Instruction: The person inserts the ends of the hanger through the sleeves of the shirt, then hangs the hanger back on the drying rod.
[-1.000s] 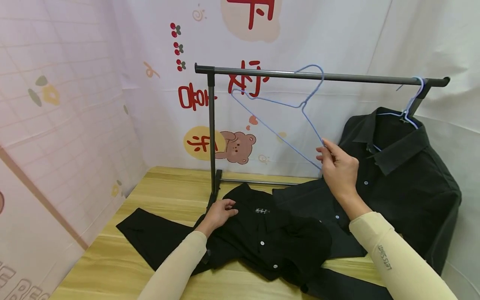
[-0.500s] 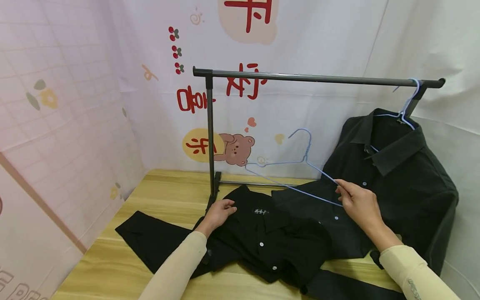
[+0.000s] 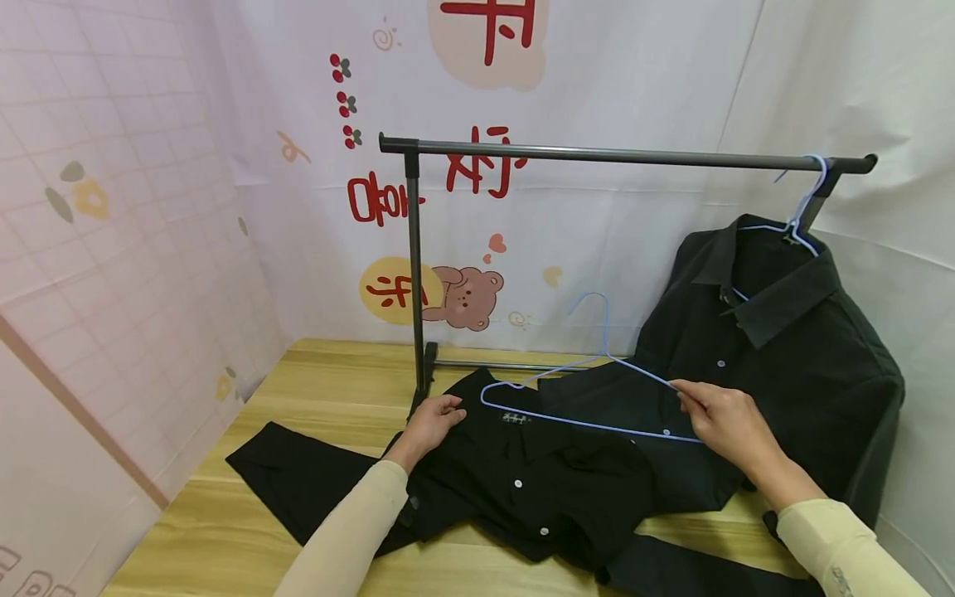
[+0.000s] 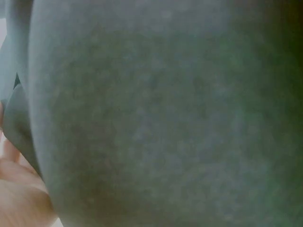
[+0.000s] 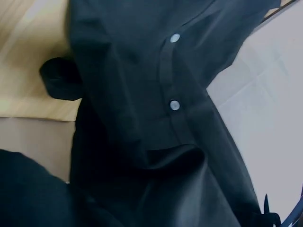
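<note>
A black buttoned shirt [image 3: 485, 477] lies rumpled on the table, its collar toward the rack. My left hand [image 3: 427, 429] holds it by the shoulder edge beside the collar. In the left wrist view, dark cloth [image 4: 156, 118] covers nearly everything; part of a hand [image 4: 23, 198] shows at the lower left. My right hand [image 3: 729, 423] grips one end of a thin blue hanger [image 3: 597, 426]. The hanger's free end lies over the shirt's collar area in the head view; whether it touches the cloth I cannot tell. The right wrist view shows dark buttoned cloth [image 5: 132, 94], no hand.
A dark metal rack [image 3: 634, 155] stands on the wooden table [image 3: 201, 497]. At its right end a second black shirt [image 3: 783, 348] hangs on another blue hanger [image 3: 802, 207]. Printed white cloth [image 3: 634, 75] closes off the back and sides.
My right hand has brought the hanger off the rack's bar, down and slightly right, tilting it flatter over the shirt on the table. My left hand has stayed at the shirt's shoulder.
</note>
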{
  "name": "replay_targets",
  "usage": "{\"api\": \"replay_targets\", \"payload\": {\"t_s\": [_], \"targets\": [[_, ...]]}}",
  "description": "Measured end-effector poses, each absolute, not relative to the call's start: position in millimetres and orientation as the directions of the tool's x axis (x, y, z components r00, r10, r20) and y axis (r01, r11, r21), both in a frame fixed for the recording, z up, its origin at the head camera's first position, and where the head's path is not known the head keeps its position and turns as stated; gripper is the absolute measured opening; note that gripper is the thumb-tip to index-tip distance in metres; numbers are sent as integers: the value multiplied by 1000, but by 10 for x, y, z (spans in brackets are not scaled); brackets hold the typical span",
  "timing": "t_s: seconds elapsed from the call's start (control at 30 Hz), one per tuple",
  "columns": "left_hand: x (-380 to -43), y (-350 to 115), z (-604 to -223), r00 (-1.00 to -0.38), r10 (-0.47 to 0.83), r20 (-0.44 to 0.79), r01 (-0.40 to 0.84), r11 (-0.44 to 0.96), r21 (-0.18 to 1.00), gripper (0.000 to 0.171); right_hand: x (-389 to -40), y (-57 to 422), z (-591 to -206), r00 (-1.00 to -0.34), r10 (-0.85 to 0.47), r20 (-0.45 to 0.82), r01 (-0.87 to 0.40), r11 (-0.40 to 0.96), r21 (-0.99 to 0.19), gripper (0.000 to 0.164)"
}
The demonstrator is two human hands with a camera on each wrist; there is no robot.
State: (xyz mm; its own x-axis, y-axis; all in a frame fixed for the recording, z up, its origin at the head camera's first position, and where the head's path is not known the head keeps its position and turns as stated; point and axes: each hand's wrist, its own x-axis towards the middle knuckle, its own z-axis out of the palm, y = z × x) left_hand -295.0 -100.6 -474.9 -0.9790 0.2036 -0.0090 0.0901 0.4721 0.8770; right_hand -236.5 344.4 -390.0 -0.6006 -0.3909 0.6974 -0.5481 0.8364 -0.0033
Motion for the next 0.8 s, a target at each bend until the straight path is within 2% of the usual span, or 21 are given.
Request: {"api": "replay_targets", "payload": {"t_s": [0.23, 0.5, 0.8], "targets": [[-2950, -1011, -4741, -973, 228, -17, 80, 410, 908, 38, -2362, 3479, -4044, -628, -409, 662, -568, 822, -31, 32], [-2964, -994, -4690, -955, 296, -5, 99, 335, 937, 40, -2407, 3316, -4215, -663, -389, 639, -613, 772, -166, 30], [-2919, -826, -4489, -942, 334, 19, 148, 366, 919, 35, -2471, 2963, -4167, -695, -313, 647, -576, 781, -241, 23]]}}
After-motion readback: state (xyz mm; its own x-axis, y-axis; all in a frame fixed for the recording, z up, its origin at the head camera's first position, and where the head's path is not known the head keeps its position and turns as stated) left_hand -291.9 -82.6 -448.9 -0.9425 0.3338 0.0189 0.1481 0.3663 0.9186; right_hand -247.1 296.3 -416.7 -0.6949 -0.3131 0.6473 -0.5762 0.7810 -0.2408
